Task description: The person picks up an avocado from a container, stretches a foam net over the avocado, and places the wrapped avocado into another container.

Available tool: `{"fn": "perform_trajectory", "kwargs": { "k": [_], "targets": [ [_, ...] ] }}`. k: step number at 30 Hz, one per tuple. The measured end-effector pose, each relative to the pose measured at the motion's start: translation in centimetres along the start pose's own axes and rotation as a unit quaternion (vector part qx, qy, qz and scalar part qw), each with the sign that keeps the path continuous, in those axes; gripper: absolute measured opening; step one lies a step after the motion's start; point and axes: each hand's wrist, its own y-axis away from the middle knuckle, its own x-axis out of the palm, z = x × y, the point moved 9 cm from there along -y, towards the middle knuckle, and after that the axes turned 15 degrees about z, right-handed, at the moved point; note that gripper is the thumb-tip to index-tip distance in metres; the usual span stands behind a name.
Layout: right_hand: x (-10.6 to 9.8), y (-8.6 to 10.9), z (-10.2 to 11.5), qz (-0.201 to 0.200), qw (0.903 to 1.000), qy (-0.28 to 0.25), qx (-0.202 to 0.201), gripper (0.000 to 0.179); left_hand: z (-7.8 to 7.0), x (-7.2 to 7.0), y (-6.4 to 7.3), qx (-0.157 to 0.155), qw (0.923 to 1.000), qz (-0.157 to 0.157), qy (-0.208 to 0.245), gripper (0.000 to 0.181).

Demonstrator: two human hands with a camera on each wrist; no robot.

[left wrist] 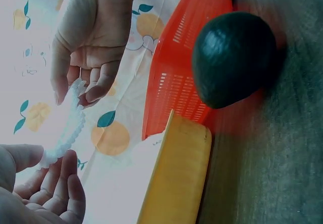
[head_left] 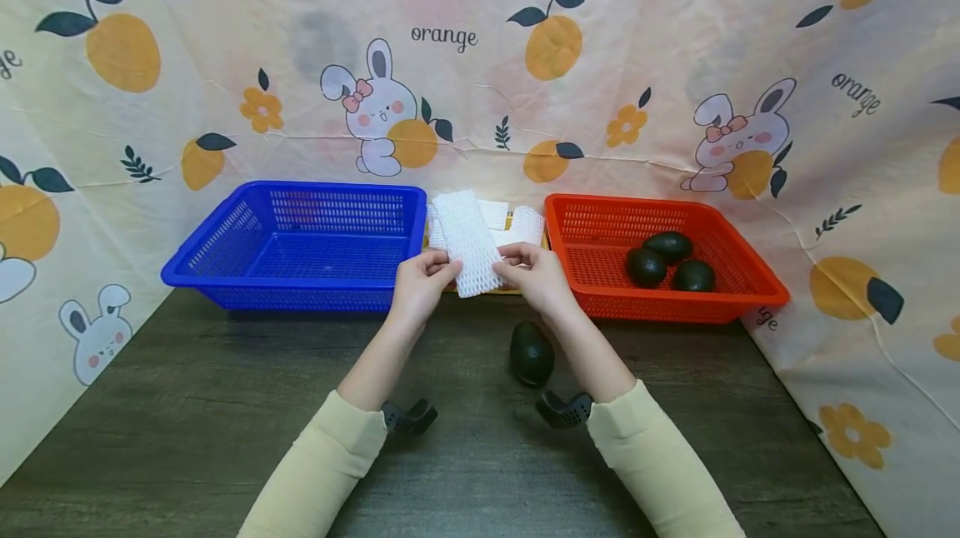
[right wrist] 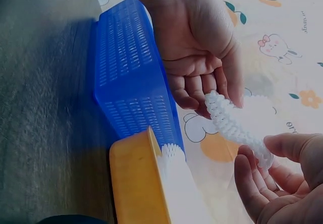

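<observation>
A white foam net sleeve (head_left: 470, 245) is held up between both hands, flat and slightly tilted in the head view. My left hand (head_left: 422, 281) pinches its near left edge between thumb and fingers. On the opposite edge my right hand (head_left: 538, 276) pinches it the same way. Seen from the right wrist, the foam net (right wrist: 234, 125) bows between the two hands, its near end towards the camera. One dark green avocado (head_left: 532, 354) lies on the table just below the right hand; it looms large in the left wrist view (left wrist: 234, 60).
Behind the hands, a yellow bin (left wrist: 176, 176) holds more white foam nets (head_left: 527, 225). To its left stands a blue basket (head_left: 300, 298); to its right, a red basket (head_left: 660, 307) with three avocados (head_left: 669, 246). A printed cloth hangs behind the dark wooden table (head_left: 465, 471).
</observation>
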Motion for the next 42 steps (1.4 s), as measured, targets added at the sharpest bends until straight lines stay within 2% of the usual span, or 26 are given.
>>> {"fn": "perform_trajectory", "kwargs": {
  "k": [6, 19, 32, 42],
  "targets": [
    [0.4, 1.0, -0.3, 0.003, 0.9999, -0.012, 0.004, 0.027, -0.1, 0.2, 0.9, 0.009, 0.9998, 0.013, 0.014, 0.018],
    [1.2, 2.1, -1.7, 0.01, 0.999, -0.044, 0.005, 0.031, 0.8, 0.4, 2.3, -0.024, 0.9993, 0.026, 0.007, 0.023],
    [1.4, 2.4, -2.1, 0.007, 0.9978, -0.065, -0.007, 0.034, 1.0, 0.5, 2.4, -0.026, 0.9989, 0.028, 0.026, 0.027],
    [1.8, 2.9, -1.6, 0.041, 0.9966, -0.071, -0.008, 0.043, 0.7, 0.4, 2.6, -0.038, 0.9987, 0.028, 0.019, 0.033]
  ]
}}
